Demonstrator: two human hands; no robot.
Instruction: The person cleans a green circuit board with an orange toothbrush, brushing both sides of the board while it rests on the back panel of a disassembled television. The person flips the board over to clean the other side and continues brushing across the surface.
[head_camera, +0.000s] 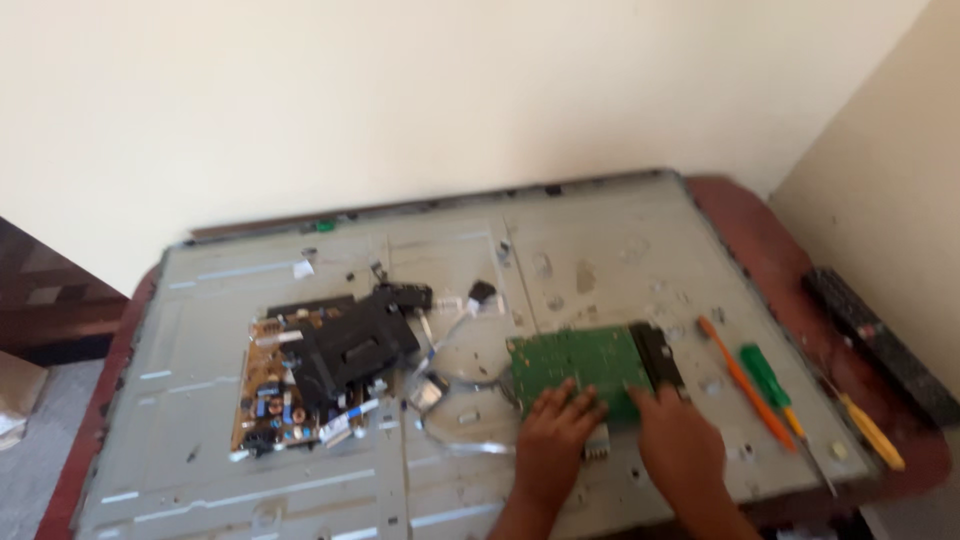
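Note:
A green circuit board (575, 362) lies on the grey metal back panel (300, 470) of a flat screen. My left hand (553, 438) rests with its fingers spread on the board's near edge. My right hand (680, 440) presses on the board's right corner, next to a black strip (657, 355) along that side. Neither hand grips anything that I can see. Flat ribbon cables (450, 375) run left from the board.
A brown power board (275, 385) with a black cover (350, 345) lies to the left. An orange tool (745, 385), a green-handled screwdriver (770, 380) and a yellow-handled tool (872, 432) lie right. A black remote (880, 345) sits on the red-brown table (780, 250). Walls stand behind and right.

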